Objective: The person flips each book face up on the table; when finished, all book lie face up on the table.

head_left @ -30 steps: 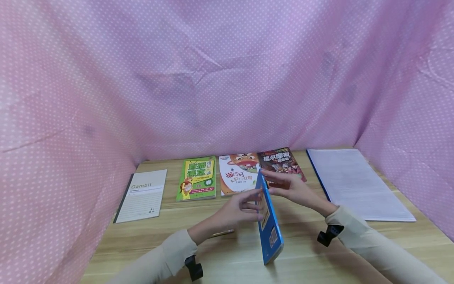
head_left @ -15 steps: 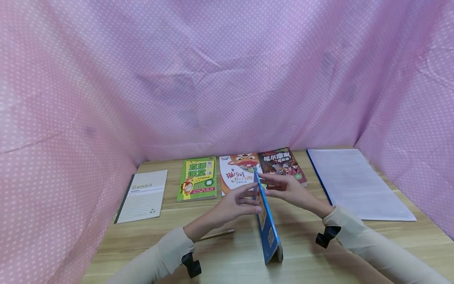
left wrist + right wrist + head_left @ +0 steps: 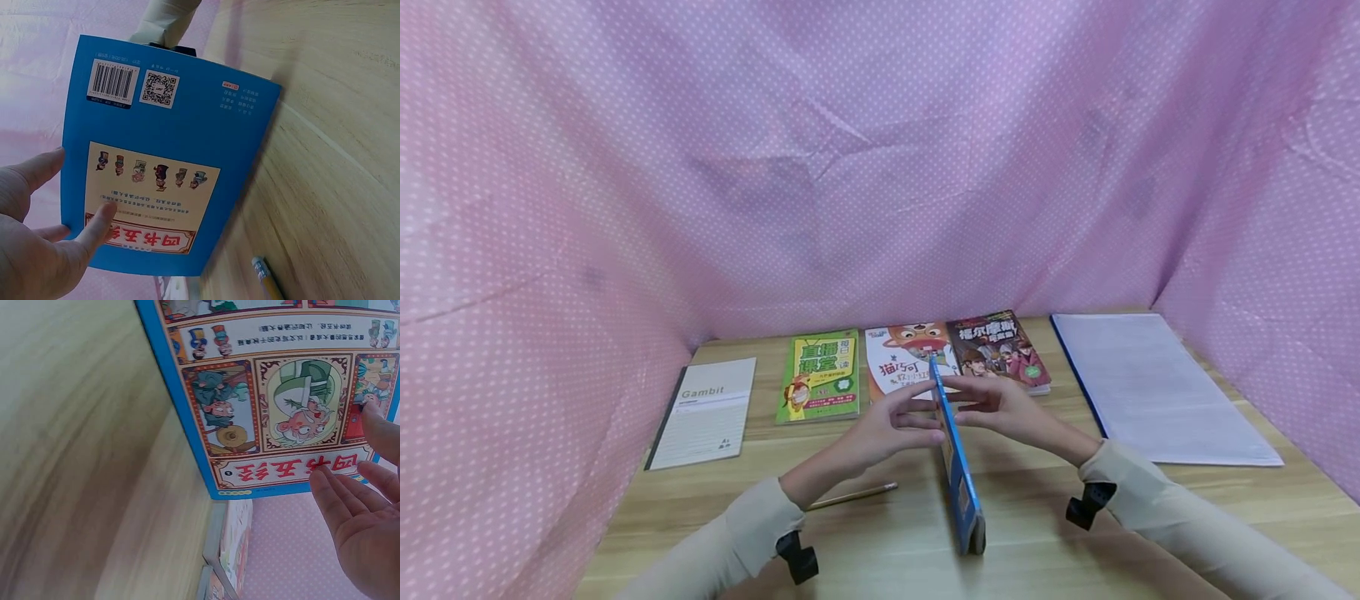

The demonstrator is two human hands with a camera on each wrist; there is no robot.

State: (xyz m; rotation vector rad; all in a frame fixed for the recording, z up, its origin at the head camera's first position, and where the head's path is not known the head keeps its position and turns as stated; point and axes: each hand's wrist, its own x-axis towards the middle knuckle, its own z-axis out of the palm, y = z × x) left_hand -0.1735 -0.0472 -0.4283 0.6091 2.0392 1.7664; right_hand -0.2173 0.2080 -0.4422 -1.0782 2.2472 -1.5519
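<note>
A blue book [image 3: 961, 483] stands on edge on the wooden table, spine up, between my two hands. Its back cover [image 3: 169, 119], with barcode and QR code, faces my left hand [image 3: 891, 429]. That hand lays its fingertips on the cover and at the spine edge. On the other side, my right hand [image 3: 1003, 410] touches the illustrated front cover [image 3: 300, 406] with fairly straight fingers [image 3: 340, 494]. Below my left wrist, a pencil [image 3: 853, 496] lies on the table; its eraser end [image 3: 262, 269] shows in the left wrist view.
Along the back lie a green book [image 3: 818, 375], a white book [image 3: 895, 367] with an orange character and a dark book [image 3: 997, 350]. A Gambit notebook [image 3: 703, 412] lies left, a blue-edged white folder [image 3: 1165, 387] right. Pink dotted cloth [image 3: 880, 167] surrounds the table [image 3: 1045, 525].
The blue book has swung slightly left and stands straighter, its top now left of where it was. Both hands moved left with it. More of the pencil shows.
</note>
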